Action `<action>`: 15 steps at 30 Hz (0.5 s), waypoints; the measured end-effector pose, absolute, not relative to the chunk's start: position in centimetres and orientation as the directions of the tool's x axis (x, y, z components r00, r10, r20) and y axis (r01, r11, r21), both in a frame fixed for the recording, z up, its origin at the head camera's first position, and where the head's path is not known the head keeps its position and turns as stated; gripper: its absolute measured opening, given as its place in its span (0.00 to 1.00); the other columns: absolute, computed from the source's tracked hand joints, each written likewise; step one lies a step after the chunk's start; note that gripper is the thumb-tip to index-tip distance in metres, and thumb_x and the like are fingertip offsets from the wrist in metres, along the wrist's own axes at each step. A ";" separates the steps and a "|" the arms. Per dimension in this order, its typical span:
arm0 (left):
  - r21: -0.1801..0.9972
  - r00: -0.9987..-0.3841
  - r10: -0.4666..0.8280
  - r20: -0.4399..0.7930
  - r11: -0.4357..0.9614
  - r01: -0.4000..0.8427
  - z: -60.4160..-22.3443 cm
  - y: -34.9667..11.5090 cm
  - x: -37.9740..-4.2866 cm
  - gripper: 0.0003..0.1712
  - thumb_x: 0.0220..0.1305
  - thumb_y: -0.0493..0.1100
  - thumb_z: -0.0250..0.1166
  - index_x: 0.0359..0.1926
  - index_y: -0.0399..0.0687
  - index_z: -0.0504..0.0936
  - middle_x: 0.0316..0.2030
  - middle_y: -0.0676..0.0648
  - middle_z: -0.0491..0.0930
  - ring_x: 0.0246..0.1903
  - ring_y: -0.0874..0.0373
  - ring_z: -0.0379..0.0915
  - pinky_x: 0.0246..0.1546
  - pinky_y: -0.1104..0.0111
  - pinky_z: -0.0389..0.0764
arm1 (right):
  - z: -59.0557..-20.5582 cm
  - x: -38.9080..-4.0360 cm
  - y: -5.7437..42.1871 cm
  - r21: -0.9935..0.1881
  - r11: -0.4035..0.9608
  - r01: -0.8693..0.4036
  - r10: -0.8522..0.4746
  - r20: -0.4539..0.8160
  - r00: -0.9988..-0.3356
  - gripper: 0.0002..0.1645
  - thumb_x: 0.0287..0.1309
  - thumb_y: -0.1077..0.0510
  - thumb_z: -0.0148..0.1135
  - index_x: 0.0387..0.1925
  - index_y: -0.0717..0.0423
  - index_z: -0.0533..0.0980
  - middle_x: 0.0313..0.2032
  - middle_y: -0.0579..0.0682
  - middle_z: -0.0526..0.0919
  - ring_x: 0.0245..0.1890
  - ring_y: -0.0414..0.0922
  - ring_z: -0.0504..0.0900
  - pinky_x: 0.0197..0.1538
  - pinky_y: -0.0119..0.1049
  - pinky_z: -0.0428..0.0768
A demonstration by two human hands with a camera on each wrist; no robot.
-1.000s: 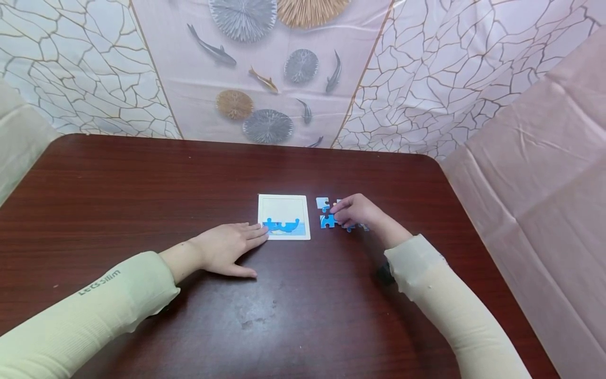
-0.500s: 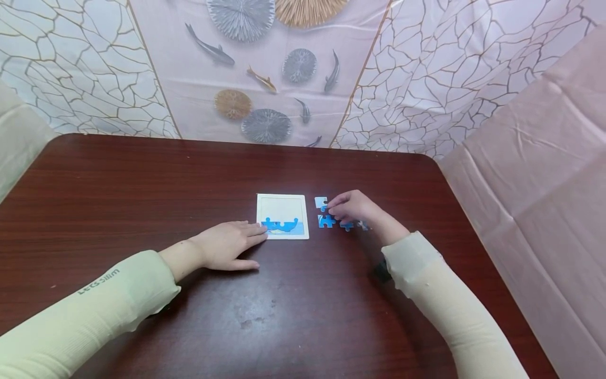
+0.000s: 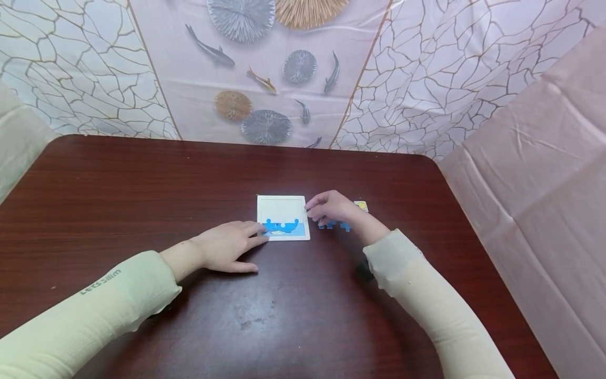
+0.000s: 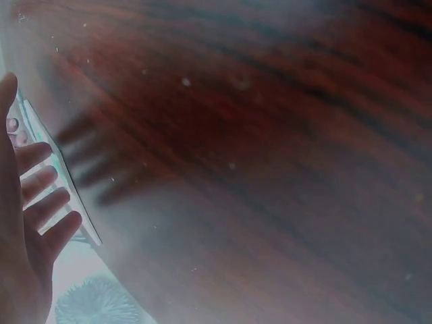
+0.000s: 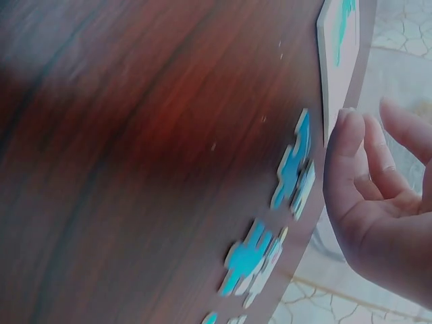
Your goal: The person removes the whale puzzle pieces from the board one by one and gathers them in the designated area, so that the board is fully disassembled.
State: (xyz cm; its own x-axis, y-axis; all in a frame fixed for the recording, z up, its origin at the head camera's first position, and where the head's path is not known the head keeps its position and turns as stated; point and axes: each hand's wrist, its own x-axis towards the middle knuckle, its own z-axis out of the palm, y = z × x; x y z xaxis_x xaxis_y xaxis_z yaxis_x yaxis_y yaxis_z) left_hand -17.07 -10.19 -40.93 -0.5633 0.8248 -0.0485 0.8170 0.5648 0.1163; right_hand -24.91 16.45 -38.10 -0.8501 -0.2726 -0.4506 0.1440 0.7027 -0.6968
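A square white puzzle tray (image 3: 281, 198) lies on the dark wooden table, with a blue row of pieces (image 3: 284, 227) fitted along its near edge. My left hand (image 3: 227, 246) stretches its fingers over the tray's left front corner; the left wrist view shows those fingers (image 4: 50, 206) spread along the tray's edge. Just right of the tray, my right hand (image 3: 331, 208) hovers low with loosely bent fingers, and in the right wrist view no piece shows between them. Several loose jigsaw pieces (image 5: 246, 260) lie beneath and beside it, partly hidden in the head view.
A loose piece with a yellow sun (image 3: 361, 205) lies behind the right wrist. Patterned cloth (image 3: 265, 79) hangs behind the table's far edge, and plain pinkish cloth (image 3: 544, 173) hangs along the right side.
My right hand has moved left from over the loose pieces to the tray's right edge, uncovering the sun piece. The left hand has stayed at the tray's corner.
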 end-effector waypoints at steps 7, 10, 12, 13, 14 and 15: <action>0.143 -0.515 0.857 -0.007 0.511 0.848 -41.0 -9.5 -17.3 0.40 0.61 0.62 0.57 0.64 0.38 0.67 0.63 0.41 0.67 0.65 0.47 0.62 0.65 0.56 0.64 | -38.3 -24.7 15.3 -0.702 0.701 0.123 -0.308 -0.454 -0.836 0.18 0.57 0.59 0.62 0.48 0.61 0.78 0.45 0.59 0.83 0.38 0.47 0.83 0.39 0.36 0.84; 0.158 -0.499 0.866 -0.020 0.496 0.854 -40.9 -9.1 -17.3 0.42 0.61 0.62 0.57 0.65 0.37 0.65 0.66 0.40 0.64 0.67 0.47 0.58 0.67 0.57 0.61 | -38.5 -24.6 15.0 -0.698 0.707 0.118 -0.314 -0.458 -0.832 0.18 0.57 0.58 0.62 0.49 0.60 0.78 0.46 0.59 0.82 0.38 0.47 0.83 0.40 0.36 0.84; 0.161 -0.487 0.873 -0.033 0.485 0.859 -40.8 -8.7 -17.3 0.42 0.62 0.62 0.56 0.66 0.36 0.63 0.67 0.39 0.62 0.68 0.47 0.57 0.67 0.57 0.61 | -38.5 -24.6 14.8 -0.698 0.705 0.121 -0.315 -0.462 -0.829 0.18 0.57 0.58 0.62 0.49 0.60 0.78 0.47 0.58 0.82 0.39 0.47 0.82 0.41 0.36 0.84; 0.158 -0.483 0.875 -0.042 0.483 0.861 -40.8 -8.6 -17.3 0.42 0.62 0.62 0.55 0.66 0.36 0.63 0.67 0.39 0.62 0.68 0.47 0.56 0.67 0.58 0.61 | -38.5 -24.6 14.8 -0.701 0.703 0.122 -0.318 -0.462 -0.828 0.18 0.57 0.58 0.62 0.49 0.60 0.78 0.47 0.58 0.82 0.39 0.47 0.82 0.41 0.36 0.83; 0.155 -0.482 0.875 -0.052 0.484 0.861 -40.8 -8.4 -17.3 0.42 0.62 0.63 0.55 0.67 0.37 0.63 0.68 0.40 0.62 0.69 0.48 0.56 0.67 0.58 0.61 | -38.5 -24.6 14.7 -0.704 0.700 0.123 -0.320 -0.462 -0.827 0.18 0.57 0.58 0.62 0.49 0.60 0.78 0.46 0.58 0.82 0.39 0.47 0.82 0.41 0.37 0.83; 0.150 -0.481 0.875 -0.062 0.484 0.862 -40.8 -8.3 -17.3 0.42 0.63 0.63 0.54 0.67 0.37 0.63 0.68 0.40 0.61 0.69 0.48 0.56 0.67 0.59 0.61 | -38.5 -24.6 14.7 -0.705 0.698 0.121 -0.323 -0.462 -0.826 0.18 0.57 0.58 0.62 0.50 0.60 0.78 0.46 0.58 0.82 0.39 0.47 0.82 0.41 0.37 0.83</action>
